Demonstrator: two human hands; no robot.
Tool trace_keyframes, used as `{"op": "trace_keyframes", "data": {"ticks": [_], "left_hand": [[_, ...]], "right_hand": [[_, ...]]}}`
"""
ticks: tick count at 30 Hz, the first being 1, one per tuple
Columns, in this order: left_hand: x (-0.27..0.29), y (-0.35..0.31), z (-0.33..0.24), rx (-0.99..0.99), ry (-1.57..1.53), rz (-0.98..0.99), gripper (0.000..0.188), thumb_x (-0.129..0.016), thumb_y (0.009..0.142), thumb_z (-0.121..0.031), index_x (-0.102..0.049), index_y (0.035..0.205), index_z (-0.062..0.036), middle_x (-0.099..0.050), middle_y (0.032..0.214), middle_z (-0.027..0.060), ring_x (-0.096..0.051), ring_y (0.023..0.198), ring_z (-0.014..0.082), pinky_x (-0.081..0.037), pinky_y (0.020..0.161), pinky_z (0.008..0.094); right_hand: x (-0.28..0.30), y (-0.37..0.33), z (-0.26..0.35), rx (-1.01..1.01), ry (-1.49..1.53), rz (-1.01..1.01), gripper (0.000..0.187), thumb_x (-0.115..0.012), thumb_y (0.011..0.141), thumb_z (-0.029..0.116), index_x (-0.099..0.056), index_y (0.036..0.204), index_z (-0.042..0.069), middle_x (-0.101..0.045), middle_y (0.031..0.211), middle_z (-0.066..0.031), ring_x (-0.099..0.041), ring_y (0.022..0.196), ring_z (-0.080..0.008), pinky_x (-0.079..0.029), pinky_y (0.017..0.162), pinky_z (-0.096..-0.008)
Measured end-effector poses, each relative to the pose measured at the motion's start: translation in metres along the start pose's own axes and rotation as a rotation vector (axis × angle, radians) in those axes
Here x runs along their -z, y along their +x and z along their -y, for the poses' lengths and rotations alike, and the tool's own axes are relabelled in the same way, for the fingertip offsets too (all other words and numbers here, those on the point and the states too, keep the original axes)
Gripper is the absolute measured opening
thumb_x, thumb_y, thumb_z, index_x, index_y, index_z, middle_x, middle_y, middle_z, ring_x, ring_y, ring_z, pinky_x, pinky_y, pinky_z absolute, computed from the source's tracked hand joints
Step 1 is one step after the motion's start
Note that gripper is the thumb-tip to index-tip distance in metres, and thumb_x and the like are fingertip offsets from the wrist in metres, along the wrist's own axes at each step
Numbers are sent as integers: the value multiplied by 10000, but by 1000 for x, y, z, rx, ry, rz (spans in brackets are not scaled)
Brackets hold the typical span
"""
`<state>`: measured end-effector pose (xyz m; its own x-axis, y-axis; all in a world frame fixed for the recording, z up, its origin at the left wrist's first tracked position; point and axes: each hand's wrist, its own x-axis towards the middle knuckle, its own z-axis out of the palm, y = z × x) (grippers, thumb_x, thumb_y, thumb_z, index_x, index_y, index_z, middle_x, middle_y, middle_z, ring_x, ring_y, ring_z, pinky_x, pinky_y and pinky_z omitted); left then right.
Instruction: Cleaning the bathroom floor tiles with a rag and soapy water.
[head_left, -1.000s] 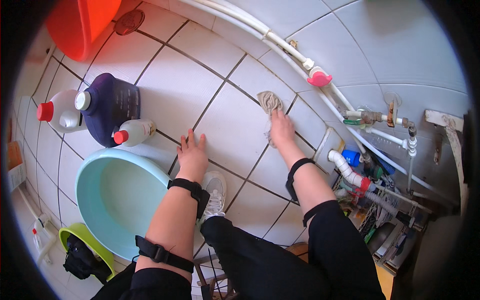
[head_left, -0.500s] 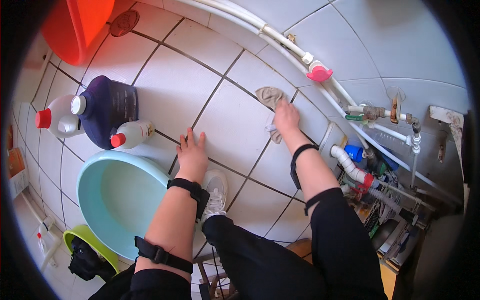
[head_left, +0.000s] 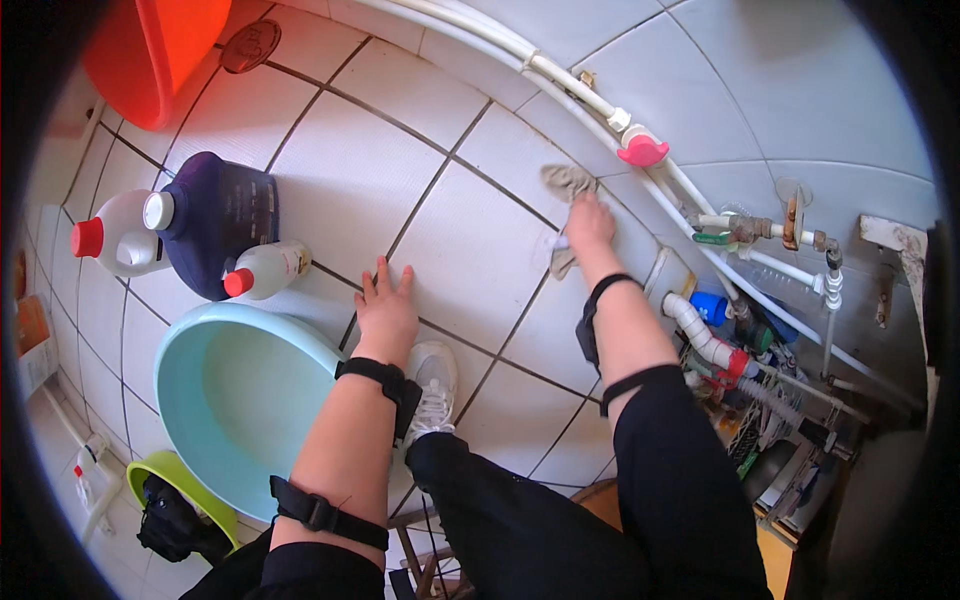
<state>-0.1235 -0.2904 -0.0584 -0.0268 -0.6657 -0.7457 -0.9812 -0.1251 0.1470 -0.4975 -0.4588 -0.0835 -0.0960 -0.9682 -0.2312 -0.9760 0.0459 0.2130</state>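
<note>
My right hand is closed on a beige cloth, pressed to the white tiled floor close to the foot of the wall. Part of the cloth sticks out below the hand; a small pale thing beside it is too unclear to name. With nothing in it, my left hand hovers over or rests on the floor, fingers spread; whether it touches the tiles I cannot tell. It is nearest to the light blue basin and my white shoe.
Left of my left hand stand a dark purple jug, a clear bottle with a red cap and a small white bottle. A red tub is at the far left, a green bucket below. White pipes run along the wall.
My right hand and the cloth have slid a little to the right, toward the wall. My left hand has stayed nearly where it was.
</note>
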Motion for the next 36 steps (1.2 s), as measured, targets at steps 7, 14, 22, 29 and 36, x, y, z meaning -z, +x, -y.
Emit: {"op": "trace_keyframes", "data": {"ticks": [7, 14, 22, 29, 36], "left_hand": [[2, -2, 12, 46, -24, 64, 726, -464, 1069, -141, -283, 1747, -328, -66, 1854, 140, -167, 1677, 446, -247, 1321, 590], [-7, 1, 8, 44, -43, 58, 722, -462, 1071, -142, -286, 1746, -331, -30, 1857, 136, -137, 1681, 453, -230, 1331, 587], [-19, 1, 12, -6, -29, -43, 720, -497, 1051, -144, -326, 1732, -301, -106, 1840, 179, -211, 1646, 506, -290, 1294, 627], [-24, 6, 0, -19, -12, -58, 739, -510, 1038, -128, -322, 1734, -294, -90, 1839, 198, -211, 1646, 510, -304, 1290, 626], [-24, 5, 10, 52, -22, -1, 768, -496, 1031, -103, -305, 1737, -336, -66, 1847, 177, -182, 1661, 497, -288, 1303, 613]], "right_hand": [[-1, -28, 18, -220, 120, 187, 287, -504, 1067, 171, -711, 1214, 36, -704, 1349, -196, -708, 1195, -421, -584, 991, -554], [-22, -168, 43, 30, 193, 152, 195, -609, 1024, 138, -717, 1125, 11, -720, 1211, -222, -720, 1059, -438, -580, 933, -552], [-23, -163, -56, -398, 929, 139, 227, -691, 1021, 221, -762, 1145, 44, -738, 1194, -166, -716, 1066, -323, -562, 937, -429], [-45, -110, -67, -107, 316, -144, 505, -723, 1015, 267, -635, 1473, 75, -586, 1489, -226, -573, 1354, -419, -475, 1150, -499], [-52, -201, 11, 155, 173, 13, 489, -621, 1063, 199, -563, 1526, 50, -551, 1492, -214, -564, 1321, -474, -499, 1125, -533]]}}
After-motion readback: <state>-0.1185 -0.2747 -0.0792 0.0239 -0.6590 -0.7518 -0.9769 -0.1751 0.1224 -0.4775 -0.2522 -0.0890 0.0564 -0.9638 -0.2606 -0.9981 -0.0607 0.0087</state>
